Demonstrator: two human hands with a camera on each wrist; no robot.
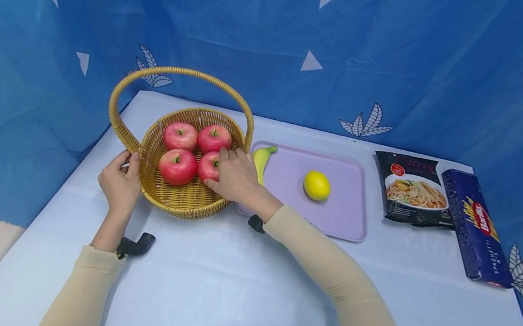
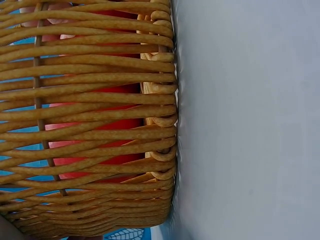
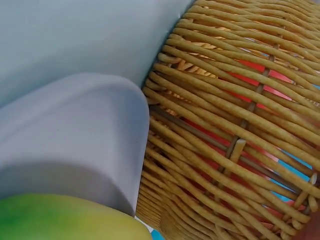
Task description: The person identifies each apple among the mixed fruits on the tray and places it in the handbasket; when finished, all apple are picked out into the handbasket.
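A wicker basket [image 1: 182, 211] with a tall arched handle holds several red apples [image 1: 177, 167]. My left hand [image 1: 121, 181] grips the basket's left rim near the foot of the handle, thumb toward the inside. Over the right rim reaches my right hand [image 1: 238, 175], its fingers curled over the front-right apple [image 1: 208, 166] and partly covering it. Red shows through the weave of the basket wall [image 2: 100, 110] in the left wrist view. In the right wrist view the basket side [image 3: 235, 120] fills the right half; neither wrist view shows the fingertips clearly.
Right of the basket lies a lilac tray [image 1: 287, 161] with a banana [image 1: 262, 160] and a lemon [image 1: 316, 186]. Farther right are a black noodle packet [image 1: 416, 190] and a blue spaghetti box [image 1: 477, 228]. A blue curtain [image 1: 262, 26] hangs behind the white table [image 1: 220, 293].
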